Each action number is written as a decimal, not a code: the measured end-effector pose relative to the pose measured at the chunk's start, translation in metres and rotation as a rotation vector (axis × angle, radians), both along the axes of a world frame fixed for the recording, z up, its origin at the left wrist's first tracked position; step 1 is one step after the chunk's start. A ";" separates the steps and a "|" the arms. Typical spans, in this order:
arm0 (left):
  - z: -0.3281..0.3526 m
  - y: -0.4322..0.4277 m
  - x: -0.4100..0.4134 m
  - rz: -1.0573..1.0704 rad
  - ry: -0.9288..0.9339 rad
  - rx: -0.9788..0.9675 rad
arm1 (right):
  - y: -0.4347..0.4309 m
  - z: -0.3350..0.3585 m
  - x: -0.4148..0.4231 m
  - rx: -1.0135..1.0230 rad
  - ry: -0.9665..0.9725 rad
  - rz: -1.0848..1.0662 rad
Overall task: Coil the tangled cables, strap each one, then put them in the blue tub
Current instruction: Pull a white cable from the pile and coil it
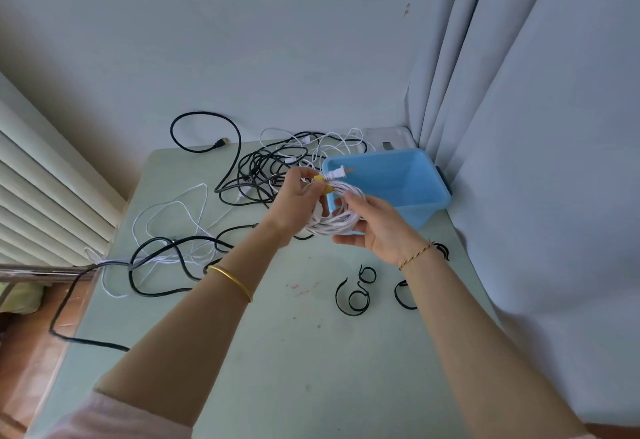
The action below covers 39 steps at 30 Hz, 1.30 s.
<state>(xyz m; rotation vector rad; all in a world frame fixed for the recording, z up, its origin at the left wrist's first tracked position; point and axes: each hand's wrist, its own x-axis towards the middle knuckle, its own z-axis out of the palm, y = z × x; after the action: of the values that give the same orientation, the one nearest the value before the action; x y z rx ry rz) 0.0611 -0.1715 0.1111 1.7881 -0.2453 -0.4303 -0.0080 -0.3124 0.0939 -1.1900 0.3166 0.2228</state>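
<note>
- Coil: the white cable coil (pixel 341 220) is held in the air by both hands above the middle of the desk (pixel 277 352), just in front of the blue tub (pixel 440 192), which stands at the desk's far right corner.
- The coil is an oval of many loops, tilted, with its long axis running roughly from the far side toward the person.
- Its white plug (pixel 334 172) sticks out at the top of the coil with the prongs pointing right, toward the tub.
- A yellow strap (pixel 327 189) sits across the loops just below the plug.
- The left hand (pixel 298 203) reaches in from the left with its fingers curled and pinches the yellow strap at the coil's top.
- The right hand (pixel 377 230) is palm up, with its fingers curled under the coil's right side and the thumb over the loops.
- A gold bangle (pixel 230 281) is on the left forearm and a thin bracelet (pixel 415 255) on the right wrist.
- Several black straps (pixel 356 294) lie curled near the desk's right edge.
- A tangle of black and white cables (pixel 273 164) lies along the far edge, left of the tub.
- More loose cables (pixel 156 258) sprawl at the left edge, and a black one hangs over it.
- A pale curtain (pixel 519 126) hangs beside the desk's right edge.
</note>
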 end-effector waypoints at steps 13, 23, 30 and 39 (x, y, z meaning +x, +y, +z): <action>-0.027 0.016 0.014 -0.082 0.433 0.028 | -0.002 -0.026 0.009 -0.049 0.058 0.071; -0.048 0.039 0.013 -0.156 0.492 0.260 | -0.006 -0.079 0.021 -0.376 0.227 0.100; -0.059 0.033 0.022 -0.104 0.496 0.295 | -0.030 -0.078 0.040 -0.495 0.180 0.125; -0.079 0.065 0.018 0.001 0.538 0.306 | -0.036 -0.079 0.041 -0.488 0.239 0.176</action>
<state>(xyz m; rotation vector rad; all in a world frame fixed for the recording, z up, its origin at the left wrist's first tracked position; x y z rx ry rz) 0.0787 -0.1062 0.0320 1.8899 0.2100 -0.9659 0.0330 -0.3486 0.0150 -1.6808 0.4941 0.4612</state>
